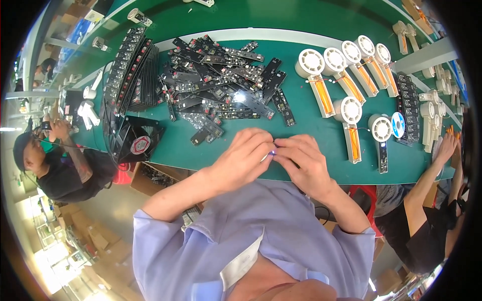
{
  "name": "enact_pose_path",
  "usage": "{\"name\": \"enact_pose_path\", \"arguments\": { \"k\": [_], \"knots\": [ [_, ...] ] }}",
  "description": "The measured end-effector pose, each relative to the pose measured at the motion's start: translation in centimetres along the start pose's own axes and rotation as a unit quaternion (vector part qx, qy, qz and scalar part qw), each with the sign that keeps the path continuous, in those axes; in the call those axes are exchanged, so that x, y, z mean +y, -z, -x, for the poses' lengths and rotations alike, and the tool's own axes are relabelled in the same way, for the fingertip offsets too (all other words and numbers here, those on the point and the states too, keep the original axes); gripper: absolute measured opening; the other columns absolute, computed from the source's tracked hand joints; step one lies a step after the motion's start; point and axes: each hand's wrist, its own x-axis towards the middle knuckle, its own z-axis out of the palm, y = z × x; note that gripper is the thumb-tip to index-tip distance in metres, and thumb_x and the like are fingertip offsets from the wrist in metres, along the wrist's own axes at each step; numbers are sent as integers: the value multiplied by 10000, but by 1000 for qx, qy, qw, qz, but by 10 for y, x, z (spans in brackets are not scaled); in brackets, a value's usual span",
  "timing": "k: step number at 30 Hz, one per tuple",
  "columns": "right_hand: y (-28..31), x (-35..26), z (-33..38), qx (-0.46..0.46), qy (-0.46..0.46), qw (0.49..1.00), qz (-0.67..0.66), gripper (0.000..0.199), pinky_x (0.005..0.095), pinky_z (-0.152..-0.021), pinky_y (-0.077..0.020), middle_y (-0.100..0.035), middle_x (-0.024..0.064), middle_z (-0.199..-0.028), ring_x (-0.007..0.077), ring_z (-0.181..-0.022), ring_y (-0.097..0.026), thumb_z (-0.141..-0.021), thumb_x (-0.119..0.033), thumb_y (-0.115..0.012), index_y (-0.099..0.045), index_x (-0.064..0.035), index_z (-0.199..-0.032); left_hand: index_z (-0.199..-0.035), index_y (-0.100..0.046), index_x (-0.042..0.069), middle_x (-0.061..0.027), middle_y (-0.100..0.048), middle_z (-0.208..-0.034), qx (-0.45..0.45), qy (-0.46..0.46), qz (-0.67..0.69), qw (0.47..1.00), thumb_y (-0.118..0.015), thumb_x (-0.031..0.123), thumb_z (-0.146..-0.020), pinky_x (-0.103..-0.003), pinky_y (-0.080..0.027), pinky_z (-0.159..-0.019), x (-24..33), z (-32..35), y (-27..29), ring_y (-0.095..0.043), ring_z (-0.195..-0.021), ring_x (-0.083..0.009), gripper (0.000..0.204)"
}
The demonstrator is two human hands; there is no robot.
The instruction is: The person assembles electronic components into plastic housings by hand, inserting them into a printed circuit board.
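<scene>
My left hand (247,154) and my right hand (307,163) meet over the table's front edge, fingertips pinched together. Between them sits something small with a bluish-purple glint and a dark end; the fingers cover most of it, so I cannot make out its kind. Beyond the hands lies a loose heap of narrow black circuit boards (221,83). To the right of my hands, a white round-headed fan unit (350,111) lies with its handle uncovered, showing an orange part inside. Beside it is another white fan head (380,128) with a black circuit board (383,158) at its handle.
Several similar white fan units (335,60) lie in a row at the far right. Circuit-board panels (131,70) stand stacked at the left, behind a black cooling fan (135,140). More panels (407,108) and a blue-and-white disc (398,124) lie right. Co-workers sit on both sides.
</scene>
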Motion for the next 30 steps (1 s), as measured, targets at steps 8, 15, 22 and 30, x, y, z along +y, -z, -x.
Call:
{"name": "enact_pose_path", "arguments": {
  "k": [8, 15, 22, 30],
  "knots": [
    [13, 12, 3, -45, 13, 999, 4, 262, 431, -876, -622, -769, 181, -1181, 359, -999, -754, -850, -54, -860, -782, 21, -1088, -1138, -690, -2, -163, -661, -1235, -18, 18, -1, 1000, -809, 52, -867, -500, -491, -1050, 1, -4, 3, -629, -1209, -368, 301],
    [18, 5, 2, -82, 41, 995, 35, 269, 435, -909, -625, -753, 221, -1213, 382, -1066, -752, -877, -38, -831, -757, 58, -1117, -1167, -706, 20, -162, -654, -1329, -45, -5, -58, 997, -837, 138, -879, -545, -456, -1117, 5, -14, 12, -598, -1319, -364, 337],
    [66, 13, -173, 39, -86, 991, 93, 191, 430, -713, -579, -752, 236, -967, 407, -841, -740, -973, -110, -756, -751, 9, -1122, -953, -727, 92, -50, -767, -1080, 226, -74, -49, 970, -871, 90, -798, -446, -520, -946, -24, -24, 43, -711, -1125, -308, 211],
    [-34, 187, -400, 137, -115, 979, 95, 193, 506, -861, -586, -758, 255, -957, 453, -941, -741, -891, -147, -819, -804, -12, -1029, -990, -737, 65, -74, -756, -1113, 153, 22, -48, 987, -856, 65, -796, -421, -507, -944, -51, -37, 46, -702, -1126, -291, 228]
  ]
}}
